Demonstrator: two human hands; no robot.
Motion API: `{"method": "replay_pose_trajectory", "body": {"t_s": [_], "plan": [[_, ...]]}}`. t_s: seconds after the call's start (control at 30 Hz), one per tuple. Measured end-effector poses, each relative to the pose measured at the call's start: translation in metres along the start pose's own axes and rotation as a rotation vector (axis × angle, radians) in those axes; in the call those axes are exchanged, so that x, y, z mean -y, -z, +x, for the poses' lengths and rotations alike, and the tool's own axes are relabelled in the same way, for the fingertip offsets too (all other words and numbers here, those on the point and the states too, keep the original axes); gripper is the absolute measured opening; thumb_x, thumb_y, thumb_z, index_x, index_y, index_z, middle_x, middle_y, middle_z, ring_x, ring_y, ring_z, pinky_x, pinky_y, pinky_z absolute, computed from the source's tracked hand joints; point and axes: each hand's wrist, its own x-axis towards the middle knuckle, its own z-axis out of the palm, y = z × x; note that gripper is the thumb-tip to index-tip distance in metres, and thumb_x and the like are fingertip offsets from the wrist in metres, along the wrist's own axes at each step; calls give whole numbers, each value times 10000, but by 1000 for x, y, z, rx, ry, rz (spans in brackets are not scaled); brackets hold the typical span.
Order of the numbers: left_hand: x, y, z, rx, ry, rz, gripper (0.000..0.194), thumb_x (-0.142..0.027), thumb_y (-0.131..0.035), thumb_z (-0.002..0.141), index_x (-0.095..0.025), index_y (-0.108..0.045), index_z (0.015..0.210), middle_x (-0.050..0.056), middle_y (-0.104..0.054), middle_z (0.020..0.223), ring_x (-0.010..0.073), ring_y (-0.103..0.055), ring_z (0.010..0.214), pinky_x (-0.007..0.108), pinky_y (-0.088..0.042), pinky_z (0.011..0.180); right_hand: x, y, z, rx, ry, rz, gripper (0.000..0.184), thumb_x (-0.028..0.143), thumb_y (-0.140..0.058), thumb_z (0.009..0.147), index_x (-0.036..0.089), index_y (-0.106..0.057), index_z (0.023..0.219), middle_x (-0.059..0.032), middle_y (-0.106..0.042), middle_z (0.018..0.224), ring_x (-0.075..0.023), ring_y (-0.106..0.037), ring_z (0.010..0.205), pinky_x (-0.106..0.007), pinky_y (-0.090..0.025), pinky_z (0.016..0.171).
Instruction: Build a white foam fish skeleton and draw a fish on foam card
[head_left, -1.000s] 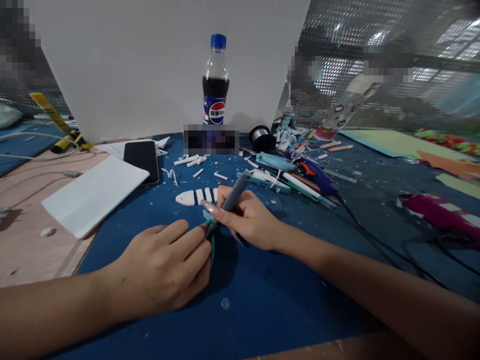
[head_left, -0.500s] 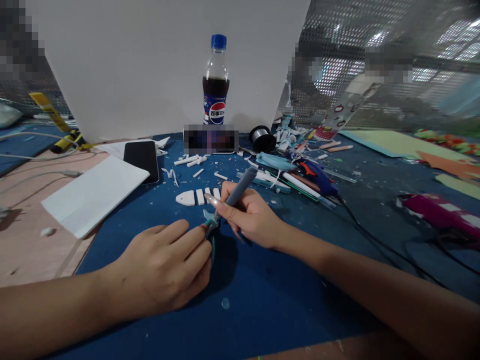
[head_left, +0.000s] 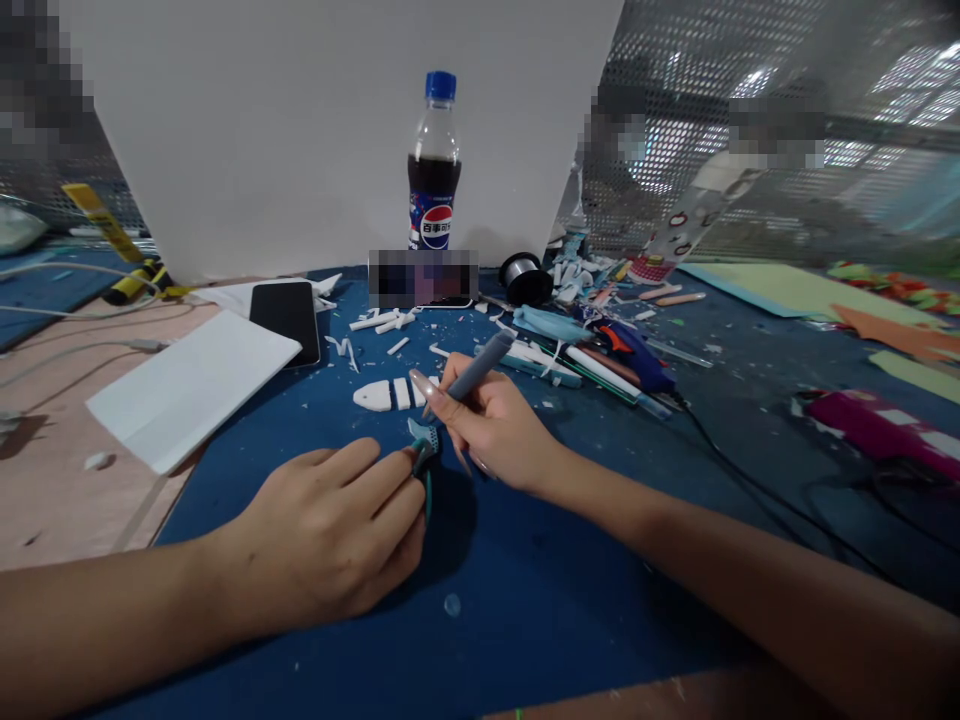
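Blue worktop (head_left: 525,610) below, and the left hand (head_left: 337,535) pinches, likely for steadiness; right hand (head_left: 499,425) wraps a grey pen (head_left: 484,364), slanted probably for tip control, near the small teal piece (head_left: 425,438) in that left grip.

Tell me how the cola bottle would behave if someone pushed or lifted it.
Pushed high up, the cola bottle would probably tip, since it stands tall and narrow. Lifted, it may feel fairly heavy, as dark liquid reaches its shoulder. Spilling seems unlikely: the blue cap is on.
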Motion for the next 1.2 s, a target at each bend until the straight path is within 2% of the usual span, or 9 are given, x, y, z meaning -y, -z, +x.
{"method": "replay_pose_trajectory", "body": {"t_s": [0.4,1.03,1.2], "plan": [[0,0,-1,12,0,0,230,-155,-488,848,-130,-633,672,84,-683,700,213,-613,531,322,-503,374,-1,1,0,65,-39,-16,313,333,-528,896,214,-344,672,114,-356,432,-55,-394,324,-192,-321,378],[0,1,0,3,1,-5,225,-141,-488,842,-117,-651,688,97,-699,724,218,-626,531,326,-511,375,-1,2,1,56,-12,-110,342,379,-529,892,210,-345,658,86,-375,478,-66,-386,410,-210,-305,430],[-1,1,-1,4,-4,-10,235,-141,-489,846,-120,-648,674,100,-696,713,233,-637,545,336,-517,374,0,1,0,48,-24,-43,340,397,-535,890,213,-347,674,98,-357,468,-65,-377,384,-214,-308,428]]}}
